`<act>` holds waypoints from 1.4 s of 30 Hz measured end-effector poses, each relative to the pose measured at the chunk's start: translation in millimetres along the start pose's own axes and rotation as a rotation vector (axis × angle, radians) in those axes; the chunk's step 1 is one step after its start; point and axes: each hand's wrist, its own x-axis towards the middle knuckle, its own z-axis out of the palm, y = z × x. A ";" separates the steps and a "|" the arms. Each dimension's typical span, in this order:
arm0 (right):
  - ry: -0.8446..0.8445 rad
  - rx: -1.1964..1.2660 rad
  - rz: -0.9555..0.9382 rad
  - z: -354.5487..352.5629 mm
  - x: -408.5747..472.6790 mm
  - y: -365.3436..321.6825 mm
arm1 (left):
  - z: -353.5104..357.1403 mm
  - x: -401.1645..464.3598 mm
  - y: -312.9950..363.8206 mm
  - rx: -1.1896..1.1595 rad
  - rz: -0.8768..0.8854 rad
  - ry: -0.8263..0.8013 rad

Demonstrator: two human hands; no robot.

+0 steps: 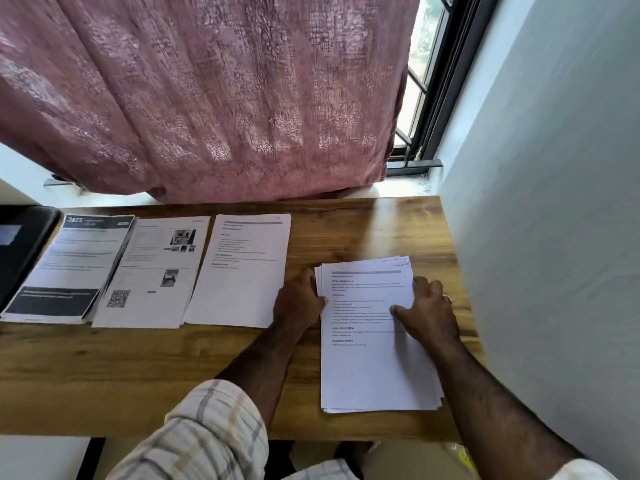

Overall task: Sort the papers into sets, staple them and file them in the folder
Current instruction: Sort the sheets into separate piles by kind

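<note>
A loose stack of printed papers [374,368] lies on the right side of the wooden table [138,368]. My left hand [299,301] grips the stack's upper left edge. Fingers spread, my right hand [427,310] lies flat on top of the stack near its right edge. Three sorted piles sit in a row to the left: a pile with a dark "3675" header [69,268], a pile with photos and a QR code [156,271], and a plain text pile [242,271] next to my left hand. No stapler is visible.
A black folder-like object [24,244] lies at the table's far left edge. A pink curtain [207,98] hangs behind the table over a window sill. A white wall [554,237] bounds the table on the right.
</note>
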 end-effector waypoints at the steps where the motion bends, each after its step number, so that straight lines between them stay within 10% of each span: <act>1: 0.004 -0.022 -0.010 2.0 -1.9 -0.3 | 1.8 -2.9 2.0 0.035 0.041 0.044; 6: -0.033 -0.109 -0.010 -2.3 -6.7 -5.7 | 12.2 -10.7 8.7 0.115 0.291 -0.107; 21: -0.034 -0.271 -0.128 -5.5 -0.3 -6.4 | 10.8 -2.7 8.0 -0.086 -0.170 -0.040; 42: 0.242 0.081 -0.258 37.8 -18.4 -16.0 | -40.7 -15.7 -64.1 -0.494 -0.126 -0.026</act>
